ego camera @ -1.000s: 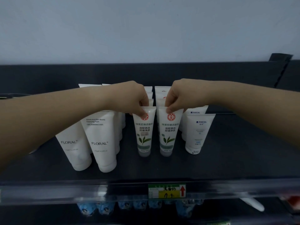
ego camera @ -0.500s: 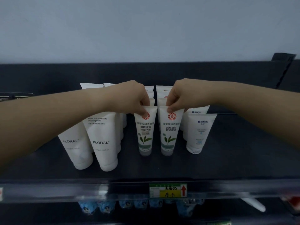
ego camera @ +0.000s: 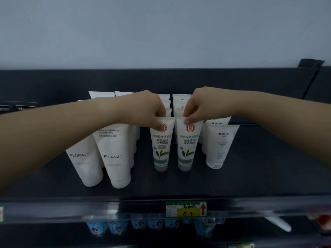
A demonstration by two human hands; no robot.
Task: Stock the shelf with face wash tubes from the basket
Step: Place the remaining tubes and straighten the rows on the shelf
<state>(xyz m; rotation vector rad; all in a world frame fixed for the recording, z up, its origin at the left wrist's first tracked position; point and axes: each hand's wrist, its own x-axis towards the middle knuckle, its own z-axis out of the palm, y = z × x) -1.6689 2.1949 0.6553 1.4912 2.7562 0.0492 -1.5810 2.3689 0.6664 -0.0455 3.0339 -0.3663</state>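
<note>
while standing cap-down, side by side at mid shelf (ego camera: 268,167): left green-leaf tube (ego camera: 162,147) pinched at its top edge by left grip (ego camera: 148,110), right green-leaf tube (ego camera: 188,147) likewise by right grip (ego camera: 200,104).

Two white face wash tubes stand cap-down, almost touching, in the middle of the dark shelf (ego camera: 250,176): the left tube (ego camera: 162,149) at 9 o'clock of the right tube (ego camera: 187,149). Each bears a red seal, a green leaf and a grey cap. The left hand (ego camera: 148,110) pinches one's crimped top, the right hand (ego camera: 198,106) the other's. Matching tubes (ego camera: 179,99) file back toward 12 o'clock.
</note>
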